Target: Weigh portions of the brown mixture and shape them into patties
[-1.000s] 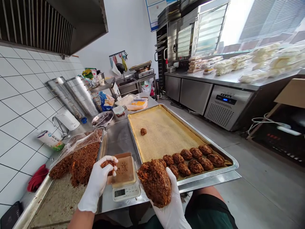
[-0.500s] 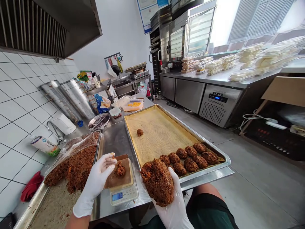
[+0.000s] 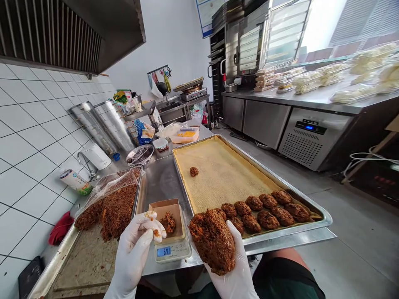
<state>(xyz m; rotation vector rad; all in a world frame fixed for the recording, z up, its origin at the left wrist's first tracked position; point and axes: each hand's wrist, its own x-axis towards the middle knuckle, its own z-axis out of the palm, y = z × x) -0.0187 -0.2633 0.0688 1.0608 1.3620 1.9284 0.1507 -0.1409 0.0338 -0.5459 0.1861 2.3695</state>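
Note:
In my gloved right hand [image 3: 233, 276] sits a large lump of brown, sticky, grainy mixture [image 3: 215, 245], gripped from below and the side. My gloved left hand [image 3: 137, 245] hovers just left of a digital scale [image 3: 174, 251] reading about 64.1. Its fingers are curled toward the thumb, with a small bit of mixture [image 3: 156, 233] at the tips. On the scale, a brown paper box [image 3: 165, 203] holds a smaller lump [image 3: 168, 222]. To the right, a lined baking tray [image 3: 215, 162] carries two rows of shaped balls [image 3: 268, 220] and one small ball [image 3: 193, 171] apart.
At the left, a metal tray [image 3: 84, 257] holds a mound of mixture [image 3: 118, 211] partly under plastic film. Behind are a film-covered bowl [image 3: 140, 155], a plastic tub [image 3: 186, 135] and a blue bag [image 3: 145, 132]. A red cloth [image 3: 60, 227] and a phone [image 3: 31, 276] lie far left.
The scale reading has gone from 0.0 to about 64.1. My left hand has drawn back toward me and its fingers have curled in. My right hand still holds the large lump. The view has shifted left.

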